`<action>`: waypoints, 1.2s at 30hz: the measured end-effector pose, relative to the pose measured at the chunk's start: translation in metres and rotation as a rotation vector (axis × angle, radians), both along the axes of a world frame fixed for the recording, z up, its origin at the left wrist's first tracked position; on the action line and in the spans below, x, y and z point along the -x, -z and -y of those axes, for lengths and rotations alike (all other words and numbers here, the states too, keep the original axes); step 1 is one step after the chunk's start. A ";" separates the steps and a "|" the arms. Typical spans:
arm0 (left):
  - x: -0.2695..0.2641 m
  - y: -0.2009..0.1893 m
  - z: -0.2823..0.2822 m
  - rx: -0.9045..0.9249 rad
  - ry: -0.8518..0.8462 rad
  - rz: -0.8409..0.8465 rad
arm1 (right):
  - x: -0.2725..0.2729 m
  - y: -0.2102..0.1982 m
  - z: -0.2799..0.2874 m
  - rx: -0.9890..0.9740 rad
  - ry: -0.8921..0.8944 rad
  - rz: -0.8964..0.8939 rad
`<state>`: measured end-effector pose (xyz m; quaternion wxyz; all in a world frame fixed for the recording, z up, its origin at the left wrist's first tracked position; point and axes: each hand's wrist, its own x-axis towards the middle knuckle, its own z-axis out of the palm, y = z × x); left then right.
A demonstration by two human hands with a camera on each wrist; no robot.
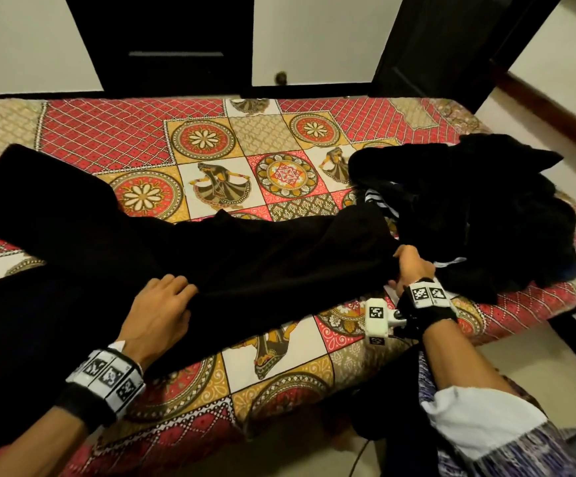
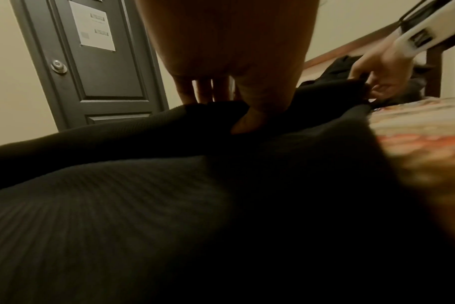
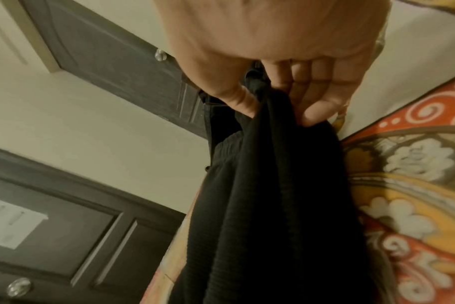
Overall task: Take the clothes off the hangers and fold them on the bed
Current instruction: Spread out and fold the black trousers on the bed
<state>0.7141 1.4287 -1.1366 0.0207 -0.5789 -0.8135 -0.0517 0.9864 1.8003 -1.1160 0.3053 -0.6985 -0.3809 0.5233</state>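
A long black ribbed garment (image 1: 262, 256) lies stretched from left to right across the bed (image 1: 210, 139). My left hand (image 1: 183, 290) sits on its middle, where a fold (image 2: 143, 205) is pinched between the thumb and the fingers (image 2: 203, 92). My right hand (image 1: 407, 266) grips the garment's right end, bunched between thumb and fingers (image 3: 314, 111) just above the sheet. A heap of black clothes (image 1: 469, 208) lies right behind that hand, with a striped piece (image 1: 379, 201) showing in it. No hanger is in view.
The bedsheet is patterned in red, yellow and white. Dark doors (image 1: 176, 46) stand in the wall behind the bed. Pale floor (image 1: 537, 356) runs along the bed's right end and near edge. Something dark (image 1: 382, 407) lies on the floor by my right forearm.
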 end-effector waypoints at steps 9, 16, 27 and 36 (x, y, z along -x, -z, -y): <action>0.034 -0.009 0.003 0.044 -0.149 -0.065 | 0.042 -0.031 0.063 -0.771 -0.530 0.703; 0.041 -0.014 0.007 -0.236 -0.434 0.064 | 0.095 -0.009 0.171 -0.863 -1.595 0.414; 0.078 -0.033 0.010 -0.747 -0.995 1.670 | 0.101 0.013 0.181 -0.908 -1.656 0.518; 0.118 -0.071 0.039 -1.286 -0.901 1.916 | 0.102 0.011 0.182 -0.856 -1.639 0.624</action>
